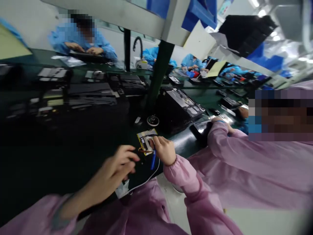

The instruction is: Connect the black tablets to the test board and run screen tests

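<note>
Your right hand [164, 148] is gripping a blue tool [153, 159] against the small board [146, 140]. Your left hand [120, 164] is curling loosely, seemingly empty, on the dark surface [73, 156].

Bare hands [165, 150] emerge from loose pink sleeves [193, 186] — gathered, elastic cuffs at the wrists.

tape roll [153, 120] at 12 o'clock on surface [73, 153] | black trays [93, 93] at 10 | pink-sleeved co-worker [244, 153] at 3 | blue-coated workers [80, 39] at 11
</note>
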The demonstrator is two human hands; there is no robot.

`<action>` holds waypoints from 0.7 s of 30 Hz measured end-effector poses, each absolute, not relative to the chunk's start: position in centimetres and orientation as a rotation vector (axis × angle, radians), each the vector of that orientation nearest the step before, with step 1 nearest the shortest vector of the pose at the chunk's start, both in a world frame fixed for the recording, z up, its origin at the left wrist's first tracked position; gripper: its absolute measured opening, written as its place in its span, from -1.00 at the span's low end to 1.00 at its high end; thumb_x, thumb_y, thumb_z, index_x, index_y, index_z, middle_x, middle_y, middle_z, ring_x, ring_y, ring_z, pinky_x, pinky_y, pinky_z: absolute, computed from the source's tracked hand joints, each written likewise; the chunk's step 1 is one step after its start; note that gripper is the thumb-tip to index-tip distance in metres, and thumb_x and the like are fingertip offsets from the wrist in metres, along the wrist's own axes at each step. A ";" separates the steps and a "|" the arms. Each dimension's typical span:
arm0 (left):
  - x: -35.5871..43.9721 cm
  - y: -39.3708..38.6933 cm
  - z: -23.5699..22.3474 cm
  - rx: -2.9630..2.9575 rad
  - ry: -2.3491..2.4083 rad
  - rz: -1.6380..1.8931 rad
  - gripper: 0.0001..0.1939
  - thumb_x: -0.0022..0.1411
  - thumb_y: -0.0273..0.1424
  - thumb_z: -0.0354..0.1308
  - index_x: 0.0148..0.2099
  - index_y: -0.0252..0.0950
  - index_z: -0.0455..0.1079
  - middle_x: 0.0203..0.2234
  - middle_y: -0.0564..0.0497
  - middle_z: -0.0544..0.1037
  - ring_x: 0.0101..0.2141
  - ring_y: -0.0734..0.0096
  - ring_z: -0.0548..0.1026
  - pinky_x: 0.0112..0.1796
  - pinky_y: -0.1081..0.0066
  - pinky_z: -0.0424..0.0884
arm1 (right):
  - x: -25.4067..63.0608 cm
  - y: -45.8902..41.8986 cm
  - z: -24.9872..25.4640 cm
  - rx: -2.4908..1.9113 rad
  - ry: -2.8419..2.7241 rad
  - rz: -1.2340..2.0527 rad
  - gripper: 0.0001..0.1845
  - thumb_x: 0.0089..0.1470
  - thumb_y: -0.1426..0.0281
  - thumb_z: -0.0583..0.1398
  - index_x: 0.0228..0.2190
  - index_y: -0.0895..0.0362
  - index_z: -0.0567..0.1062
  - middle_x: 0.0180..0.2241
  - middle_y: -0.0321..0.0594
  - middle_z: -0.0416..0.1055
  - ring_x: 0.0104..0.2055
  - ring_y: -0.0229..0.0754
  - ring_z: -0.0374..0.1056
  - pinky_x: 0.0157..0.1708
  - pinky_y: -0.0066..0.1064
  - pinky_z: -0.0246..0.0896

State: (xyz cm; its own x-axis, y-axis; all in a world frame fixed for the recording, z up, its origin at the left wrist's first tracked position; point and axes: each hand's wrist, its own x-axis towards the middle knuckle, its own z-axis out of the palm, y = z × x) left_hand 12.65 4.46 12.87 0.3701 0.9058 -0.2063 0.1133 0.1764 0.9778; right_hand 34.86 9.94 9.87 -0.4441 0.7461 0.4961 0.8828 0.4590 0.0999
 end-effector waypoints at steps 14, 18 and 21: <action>19.5 1.0 10.2 1.095 0.859 0.586 -0.65 0.21 -0.07 0.10 -0.19 -0.26 0.25 -0.45 0.09 0.43 -0.53 0.50 0.42 -0.56 0.49 0.25 | 38.6 7.2 7.1 -1.482 -1.999 -0.542 -0.77 0.30 0.35 0.05 -0.35 0.15 0.43 -0.48 -0.24 0.30 -0.44 -0.22 0.23 -0.47 -0.40 0.02; 19.8 0.7 9.9 1.288 0.975 0.617 -0.75 0.29 -0.16 0.01 -0.18 -0.25 0.27 -0.42 0.06 0.50 -0.52 0.53 0.36 -0.49 0.48 0.24 | 38.8 5.3 6.0 -1.364 -1.868 -0.374 -0.78 0.26 0.39 0.05 -0.11 0.17 0.42 -0.44 -0.23 0.32 -0.44 -0.23 0.28 -0.44 -0.44 0.13; 19.7 0.8 9.7 1.442 1.096 0.663 -0.81 0.31 -0.24 0.00 -0.16 -0.23 0.31 -0.42 0.07 0.53 -0.42 0.46 0.43 -0.37 0.44 0.29 | 38.6 4.2 5.7 -1.283 -1.826 -0.322 -0.77 0.21 0.49 0.05 -0.10 0.17 0.41 -0.45 -0.23 0.35 -0.46 -0.25 0.30 -0.43 -0.45 0.18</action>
